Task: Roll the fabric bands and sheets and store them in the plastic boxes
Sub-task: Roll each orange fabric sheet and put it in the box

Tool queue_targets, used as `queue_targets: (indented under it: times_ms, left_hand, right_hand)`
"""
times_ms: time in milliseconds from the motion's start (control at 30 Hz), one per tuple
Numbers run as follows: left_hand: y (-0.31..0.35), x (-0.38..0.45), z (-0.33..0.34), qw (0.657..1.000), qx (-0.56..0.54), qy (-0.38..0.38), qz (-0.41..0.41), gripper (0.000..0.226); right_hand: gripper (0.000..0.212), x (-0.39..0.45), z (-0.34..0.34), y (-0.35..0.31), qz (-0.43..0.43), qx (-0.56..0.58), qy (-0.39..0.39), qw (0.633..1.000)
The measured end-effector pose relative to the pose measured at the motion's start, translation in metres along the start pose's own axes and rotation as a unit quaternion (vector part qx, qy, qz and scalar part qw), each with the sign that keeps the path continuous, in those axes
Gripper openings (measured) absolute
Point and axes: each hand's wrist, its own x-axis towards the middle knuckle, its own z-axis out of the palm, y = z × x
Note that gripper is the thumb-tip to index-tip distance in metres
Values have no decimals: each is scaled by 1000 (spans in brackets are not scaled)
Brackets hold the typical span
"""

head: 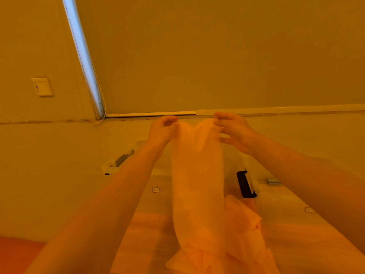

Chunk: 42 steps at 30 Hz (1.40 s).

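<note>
While both hands held it up at 12 o'clock, the sheer fabric sheet hung unrolled, lower end trailing at 6 o'clock onto more bunched fabric on the white surface. Judged early in the task: no roll visible on this piece, nothing seen stored yet. Clear plastic box sat at 9 o'clock of the sheet, contents hard to tell; second clear box with a black latch sat at 3 o'clock, mostly hidden. Left to do, as a guess: lay flat or start rolling from the top edge, then box it, then the bunched piece.

Left hand pinched the sheet's top left corner, grip narrow, fingers curled onto the thumb. Right hand pinched the top right corner with thumb and forefinger, other fingers loosely spread below. Hands near each other, so the top edge sagged between them. Wall switch at 10 o'clock, window blind behind.
</note>
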Motion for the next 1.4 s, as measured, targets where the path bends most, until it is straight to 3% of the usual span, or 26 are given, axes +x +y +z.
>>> queue_targets:
  times_ms: [267, 500, 733, 1167, 1400]
  left_hand:
    - [-33, 41, 5, 999, 26, -8, -33, 30]
    - [-80, 41, 10, 991, 63, -39, -111, 32]
    - [-90, 36, 12, 972, 161, -43, -164, 22]
    - [-59, -20, -2, 990, 112, 4, -85, 26]
    - [-80, -90, -17, 991, 122, 57, 18, 27]
  right_hand:
    - [43, 50, -8, 31, 36, -15, 6, 999]
    - [42, 59, -11, 82, 95, -38, -1, 995]
    - [28, 55, -16, 95, 116, -100, 43, 987]
    - [25, -21, -19, 84, 105, -67, 31, 992]
    - [26, -79, -12, 104, 122, -14, 31, 992]
